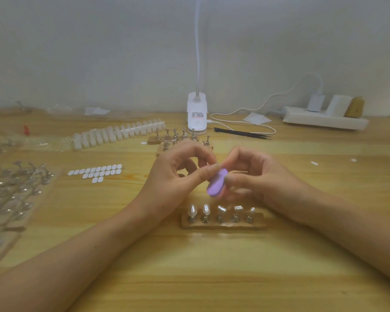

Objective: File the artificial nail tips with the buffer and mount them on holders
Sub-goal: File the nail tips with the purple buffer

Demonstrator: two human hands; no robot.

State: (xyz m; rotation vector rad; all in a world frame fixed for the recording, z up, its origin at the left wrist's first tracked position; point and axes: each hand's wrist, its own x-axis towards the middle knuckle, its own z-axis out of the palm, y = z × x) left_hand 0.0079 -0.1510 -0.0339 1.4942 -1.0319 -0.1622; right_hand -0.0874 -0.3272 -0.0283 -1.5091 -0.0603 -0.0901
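**Buffer slanted between both hands, above a full rack**

At the far left lay a clear bag of spare holders (14, 188). Next came a sheet of white adhesive tabs (95, 173) and, farther back, a strip of nail tips (119, 134).

The left hand (178, 176) had its fingers curled, with thumb and forefinger closed together at the upper end of the purple buffer (216, 183). Whether a tip sat in that pinch could not be told, as the spot was small and blurred. The buffer slanted from lower left to upper right. The right hand (254, 179) gripped it, thumb on top and blurred fingers beneath.

Directly below the hands, nearer the person, a wooden rack (223, 224) ran left to right, all five of its holders bearing tips. The next mounting therefore probably lay the other way, at the empty holders (175, 134) just beyond the left hand, which was the nearer hand to them.
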